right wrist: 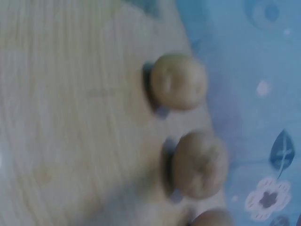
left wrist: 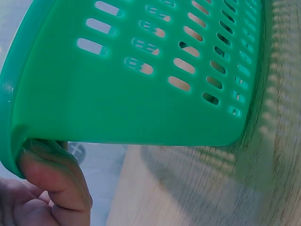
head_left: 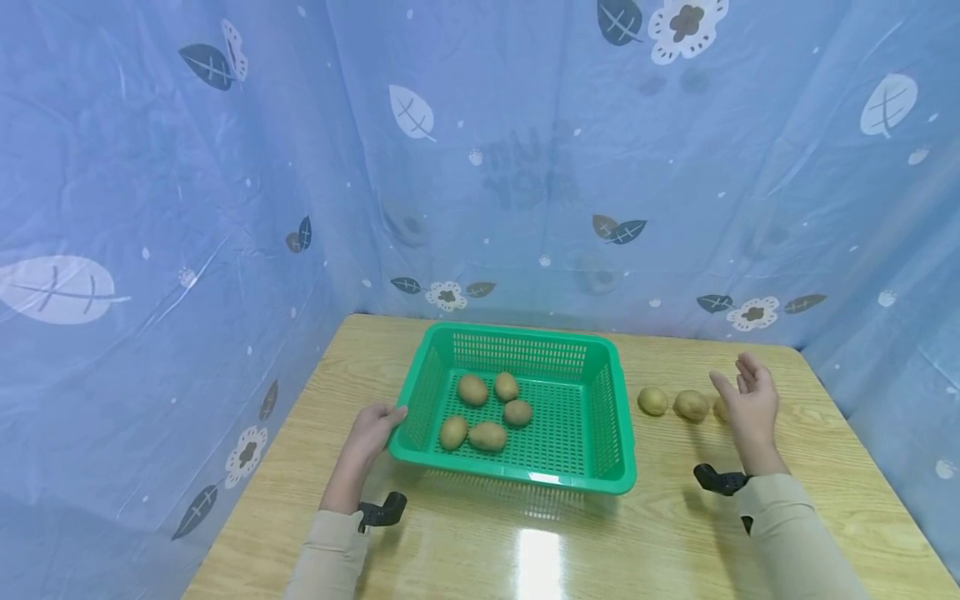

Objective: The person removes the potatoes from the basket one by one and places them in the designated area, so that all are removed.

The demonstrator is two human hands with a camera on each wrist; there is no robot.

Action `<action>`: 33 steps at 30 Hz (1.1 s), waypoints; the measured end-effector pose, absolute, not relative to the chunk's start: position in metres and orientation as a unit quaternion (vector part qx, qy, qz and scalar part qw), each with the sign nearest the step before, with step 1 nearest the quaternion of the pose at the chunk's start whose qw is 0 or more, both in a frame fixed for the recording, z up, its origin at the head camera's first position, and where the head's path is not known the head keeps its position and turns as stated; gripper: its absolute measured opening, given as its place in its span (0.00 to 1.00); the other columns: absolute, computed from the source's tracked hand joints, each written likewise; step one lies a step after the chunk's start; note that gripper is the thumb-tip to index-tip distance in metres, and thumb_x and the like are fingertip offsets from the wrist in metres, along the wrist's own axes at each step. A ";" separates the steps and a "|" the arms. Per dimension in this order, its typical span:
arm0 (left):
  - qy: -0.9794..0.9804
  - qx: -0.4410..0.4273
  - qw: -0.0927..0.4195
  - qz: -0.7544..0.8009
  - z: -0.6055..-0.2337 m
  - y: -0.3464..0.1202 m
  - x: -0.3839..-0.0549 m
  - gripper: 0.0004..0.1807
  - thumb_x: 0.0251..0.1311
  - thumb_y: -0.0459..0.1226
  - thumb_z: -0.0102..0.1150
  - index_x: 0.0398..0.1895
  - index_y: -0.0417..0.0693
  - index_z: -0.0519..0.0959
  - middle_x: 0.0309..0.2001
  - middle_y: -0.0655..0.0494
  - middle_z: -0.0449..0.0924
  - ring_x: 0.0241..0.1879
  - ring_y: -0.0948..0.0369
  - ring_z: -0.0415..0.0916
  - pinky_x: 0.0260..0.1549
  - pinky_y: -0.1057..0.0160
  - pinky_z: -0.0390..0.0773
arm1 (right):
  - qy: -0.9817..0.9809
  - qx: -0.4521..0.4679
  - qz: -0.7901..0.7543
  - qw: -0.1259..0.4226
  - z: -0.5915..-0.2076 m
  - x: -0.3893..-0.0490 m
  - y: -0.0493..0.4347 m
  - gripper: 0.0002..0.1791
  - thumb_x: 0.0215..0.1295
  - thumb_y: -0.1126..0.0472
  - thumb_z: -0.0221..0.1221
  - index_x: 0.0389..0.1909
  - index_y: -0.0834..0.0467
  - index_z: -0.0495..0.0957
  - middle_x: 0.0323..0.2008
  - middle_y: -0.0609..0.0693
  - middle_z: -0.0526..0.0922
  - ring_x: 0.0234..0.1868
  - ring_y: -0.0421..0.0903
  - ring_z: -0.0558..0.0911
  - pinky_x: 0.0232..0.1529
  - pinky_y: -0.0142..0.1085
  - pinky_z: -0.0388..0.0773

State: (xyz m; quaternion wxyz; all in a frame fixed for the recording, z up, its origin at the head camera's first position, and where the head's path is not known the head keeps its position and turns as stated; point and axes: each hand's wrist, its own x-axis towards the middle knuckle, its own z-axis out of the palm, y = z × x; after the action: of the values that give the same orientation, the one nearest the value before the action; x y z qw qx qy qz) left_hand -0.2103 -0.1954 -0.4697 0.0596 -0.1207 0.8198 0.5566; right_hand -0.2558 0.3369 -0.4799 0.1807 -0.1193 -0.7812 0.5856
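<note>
1. Head view: wooden surface (head_left: 637,533) beneath the green basket (head_left: 480,467).
2. Thin plastic makes the basket probably light and springy; best held by its rim.
3. Left hand (head_left: 375,429): fingers pinch the basket's left rim, thumb over it.
4. Right hand (head_left: 753,410), right of the basket: fingers loosely bent, thumb apart, gripping nothing visible.
5. Five potatoes (head_left: 472,390) lie in the basket, three potatoes (head_left: 692,405) right of it; likely firm, best gripped round the middle.

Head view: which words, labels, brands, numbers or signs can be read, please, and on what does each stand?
Blue curtain: faint lettering, perhaps "er" in its lower row; the rest is too blurred to read.
Green basket and potatoes: no text shows.
</note>
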 end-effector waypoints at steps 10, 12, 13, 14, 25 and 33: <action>0.823 -0.128 0.062 0.549 -0.473 -0.196 -0.206 0.21 0.70 0.42 0.47 0.51 0.30 0.73 0.40 0.42 0.79 0.38 0.57 0.76 0.37 0.63 0.75 | -0.788 -0.040 0.588 0.178 -0.463 -0.256 0.308 0.37 0.67 0.56 0.56 0.73 0.57 0.51 0.72 0.58 0.55 0.72 0.43 0.57 0.68 0.25 0.55; 0.823 -0.128 0.061 0.550 -0.473 -0.197 -0.205 0.22 0.70 0.42 0.47 0.51 0.30 0.73 0.40 0.42 0.79 0.38 0.57 0.77 0.37 0.63 0.75 | -0.788 -0.022 0.590 0.175 -0.461 -0.255 0.302 0.37 0.67 0.57 0.56 0.73 0.57 0.50 0.72 0.57 0.55 0.72 0.43 0.57 0.67 0.25 0.55; 0.824 -0.128 0.061 0.549 -0.473 -0.197 -0.205 0.22 0.70 0.43 0.47 0.51 0.30 0.73 0.40 0.42 0.79 0.38 0.57 0.77 0.37 0.63 0.75 | -0.787 -0.013 0.591 0.176 -0.461 -0.255 0.299 0.37 0.67 0.57 0.56 0.73 0.57 0.51 0.71 0.58 0.55 0.72 0.43 0.57 0.67 0.25 0.55; 0.823 -0.128 0.061 0.550 -0.473 -0.197 -0.204 0.22 0.70 0.43 0.47 0.51 0.30 0.73 0.40 0.42 0.79 0.38 0.57 0.77 0.37 0.63 0.75 | -0.786 -0.006 0.592 0.176 -0.460 -0.254 0.296 0.37 0.67 0.58 0.57 0.72 0.57 0.51 0.71 0.58 0.56 0.72 0.42 0.57 0.67 0.24 0.55; 0.817 -0.114 0.065 0.562 -0.471 -0.195 -0.209 0.21 0.70 0.42 0.47 0.49 0.30 0.75 0.39 0.42 0.79 0.35 0.58 0.76 0.35 0.65 0.74 | -0.764 0.082 0.611 0.191 -0.436 -0.257 0.263 0.33 0.65 0.64 0.59 0.69 0.59 0.58 0.67 0.55 0.63 0.68 0.41 0.63 0.65 0.23 0.59; 0.819 -0.125 0.060 0.556 -0.472 -0.195 -0.212 0.20 0.70 0.41 0.47 0.49 0.30 0.75 0.38 0.43 0.79 0.35 0.59 0.76 0.34 0.65 0.73 | -0.747 0.140 0.626 0.174 -0.418 -0.257 0.236 0.33 0.64 0.68 0.59 0.68 0.63 0.58 0.67 0.60 0.62 0.68 0.41 0.64 0.65 0.24 0.59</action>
State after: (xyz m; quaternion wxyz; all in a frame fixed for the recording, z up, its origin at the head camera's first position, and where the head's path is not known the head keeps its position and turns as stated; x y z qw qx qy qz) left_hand -0.2124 -0.1946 -0.4722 0.0599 -0.1245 0.8195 0.5562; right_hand -0.2572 0.2360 -0.4178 0.1744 0.1404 -0.7473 0.6257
